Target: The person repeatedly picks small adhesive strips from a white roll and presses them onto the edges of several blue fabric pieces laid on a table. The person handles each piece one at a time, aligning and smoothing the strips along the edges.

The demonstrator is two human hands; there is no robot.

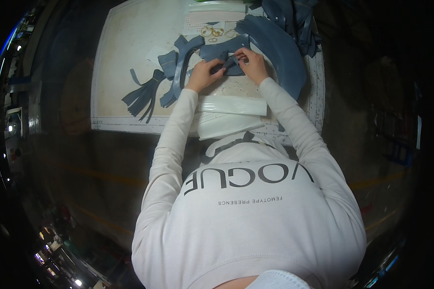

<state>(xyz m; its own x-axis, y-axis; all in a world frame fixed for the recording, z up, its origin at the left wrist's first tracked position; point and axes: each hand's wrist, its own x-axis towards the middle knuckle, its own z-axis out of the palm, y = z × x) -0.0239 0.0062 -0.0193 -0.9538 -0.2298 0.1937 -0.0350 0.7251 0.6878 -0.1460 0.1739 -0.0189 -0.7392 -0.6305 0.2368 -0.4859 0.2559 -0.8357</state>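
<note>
My left hand [207,74] and my right hand [250,65] meet over the worktable, fingers pinched at a small dark blue piece of leather-like material [232,63]. Under and just beyond it lie more flat blue pieces [216,51]. Beside my left hand rests a curved, forked stack of blue pieces [180,67]. To the right of my right hand, a large curved stack of blue pieces [282,55] sweeps along the table. Fine detail between my fingertips is too small to make out.
A bundle of blue strips [144,91] and a banded stack [168,63] lie at left. Yellowish rubber bands [212,32] sit at the back, near pale plastic packets [217,18]. More blue pieces [299,24] pile up far right. White plastic packets [232,106] lie along the table's [115,72] near side.
</note>
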